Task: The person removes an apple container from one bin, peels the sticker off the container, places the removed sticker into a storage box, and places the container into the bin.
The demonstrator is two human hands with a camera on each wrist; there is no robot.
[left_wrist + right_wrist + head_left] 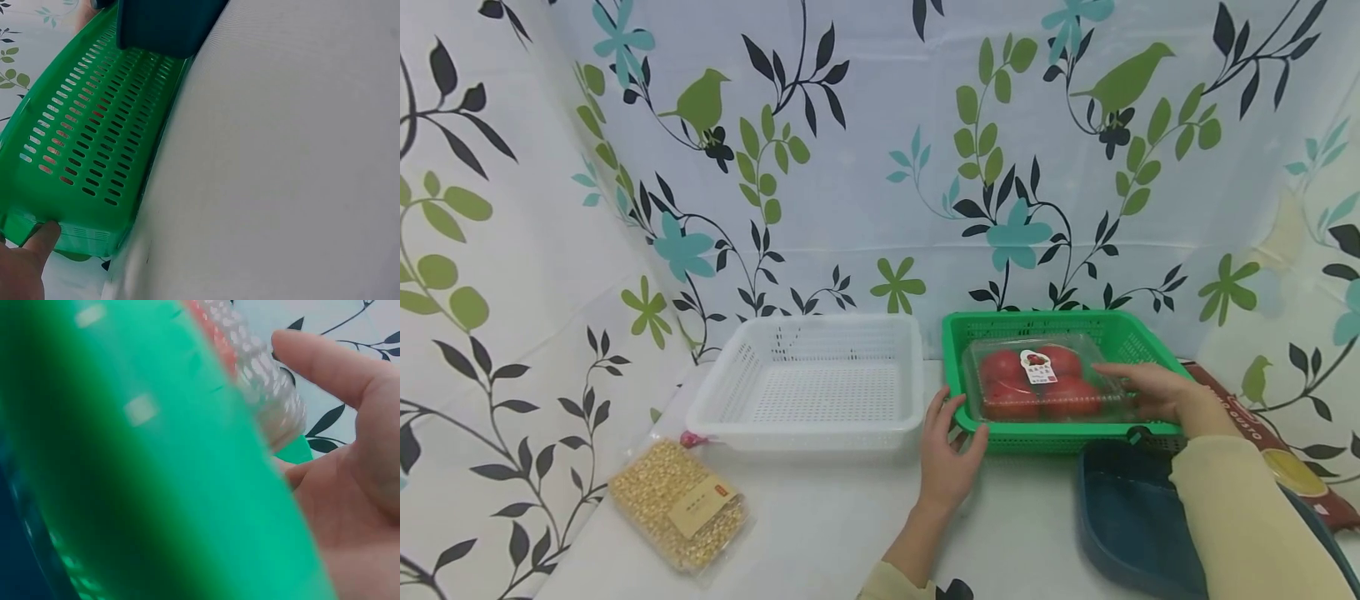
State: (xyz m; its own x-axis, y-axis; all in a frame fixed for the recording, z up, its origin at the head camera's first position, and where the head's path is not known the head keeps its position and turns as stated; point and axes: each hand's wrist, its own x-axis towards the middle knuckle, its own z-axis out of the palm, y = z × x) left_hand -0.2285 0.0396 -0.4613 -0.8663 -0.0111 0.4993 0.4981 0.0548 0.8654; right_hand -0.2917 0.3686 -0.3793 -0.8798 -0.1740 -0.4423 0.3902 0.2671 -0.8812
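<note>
A clear plastic box of tomatoes (1041,383) with a white label sits inside the green basket (1045,442). At the box's right end is my right hand (1161,393), reaching over the basket's rim. In the right wrist view one digit of that right hand (356,425) stretches out straight, and the basket's blurred wall hides the other fingers. My left hand (951,454) is at the basket's front left corner with its fingers spread. One finger (44,240) touches the basket's end under the rim in the left wrist view.
A white basket (820,440) stands left of the green one. In front of it lies a bag of yellow kernels (677,504). A dark blue bin (1135,517) is under my right forearm, with a brown-red package (1262,433) behind it. Patterned cloth (865,167) hangs at the back.
</note>
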